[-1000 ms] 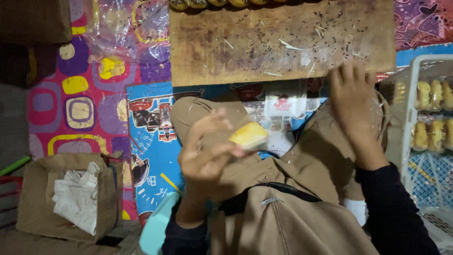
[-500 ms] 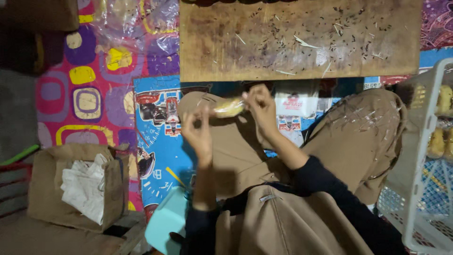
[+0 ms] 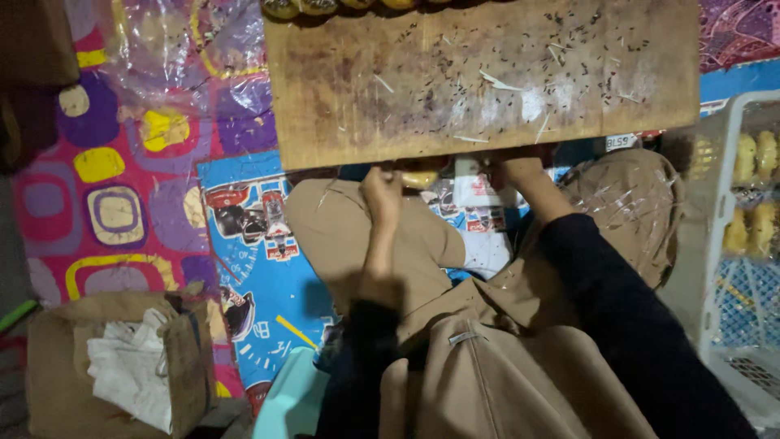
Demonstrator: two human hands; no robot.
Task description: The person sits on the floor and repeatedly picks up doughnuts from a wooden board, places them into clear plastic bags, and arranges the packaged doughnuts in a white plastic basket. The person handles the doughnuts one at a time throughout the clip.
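Observation:
I sit cross-legged in tan trousers (image 3: 349, 228) in front of a low, scratched wooden board (image 3: 479, 77). My left hand (image 3: 382, 195) is stretched forward to the board's near edge, fingers closed beside a small yellow piece (image 3: 418, 177) that shows just below that edge. My right hand (image 3: 516, 169) reaches under the same edge; its fingers are hidden by the board. Which hand holds the yellow piece I cannot tell. Dark sleeves cover both arms.
A white plastic crate (image 3: 735, 244) with yellow pieces stands at the right. A brown paper bag (image 3: 114, 366) with white paper lies at the lower left. Crumpled clear plastic (image 3: 179, 49) rests on a patterned floor mat (image 3: 122, 203). More yellow pieces (image 3: 325, 6) line the board's far edge.
Both hands have moved forward from in front of my chest to the board's near edge, taking the yellow piece along. The view has tilted slightly.

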